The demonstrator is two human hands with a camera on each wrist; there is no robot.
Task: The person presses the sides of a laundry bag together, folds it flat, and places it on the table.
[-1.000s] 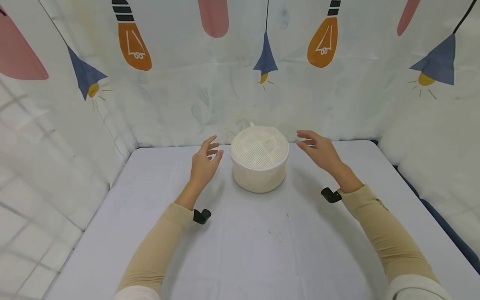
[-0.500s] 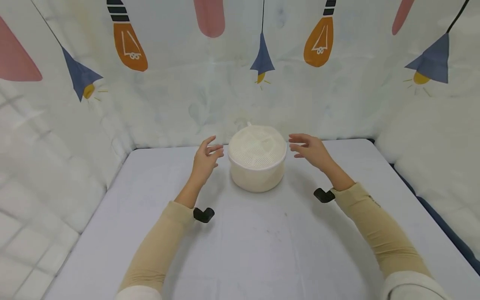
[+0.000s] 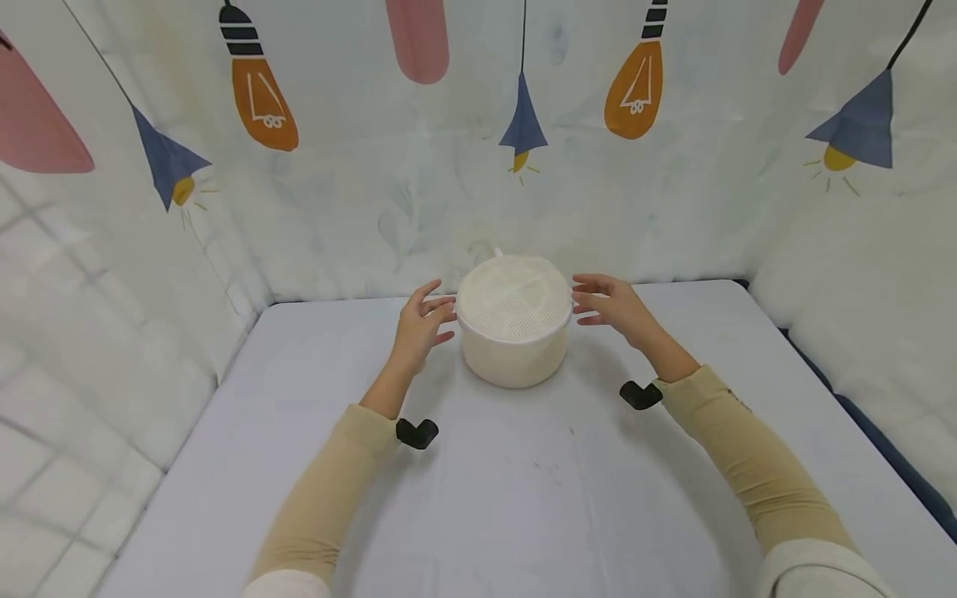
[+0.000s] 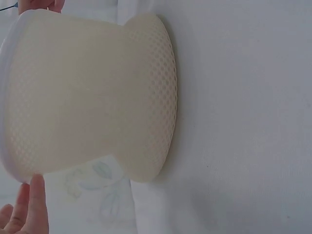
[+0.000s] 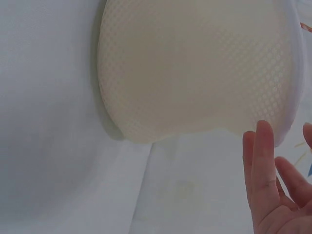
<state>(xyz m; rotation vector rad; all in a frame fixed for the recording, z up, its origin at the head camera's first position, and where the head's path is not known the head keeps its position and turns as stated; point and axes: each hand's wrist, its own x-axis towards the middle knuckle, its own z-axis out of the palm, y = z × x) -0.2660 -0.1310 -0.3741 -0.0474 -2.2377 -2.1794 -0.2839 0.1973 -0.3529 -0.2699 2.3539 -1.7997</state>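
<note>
A round cream mesh laundry bag (image 3: 514,353) stands upright at the back of the table, its perforated top edged with a pale rim. To its left, my left hand (image 3: 419,334) has its fingertips right at the rim. My right hand (image 3: 622,314) is at the opposite side, fingers extended and spread towards the rim. In the left wrist view, fingers (image 4: 36,202) reach the lower edge of the bag (image 4: 87,97), whose side sags inward. The right wrist view has fingers (image 5: 263,165) overlapping the mesh near the rim.
A white cloth covers the table (image 3: 508,498). Close behind the bag rises a pale curtain (image 3: 336,208) printed with lamps and bulbs, and more of it hangs at both sides. A black wrist camera (image 3: 417,433) sits at the left cuff, another wrist camera (image 3: 640,395) at the right.
Both hands have moved inward, from a gap on either side of the laundry bag to its rim. The bag stays in place on the table.
</note>
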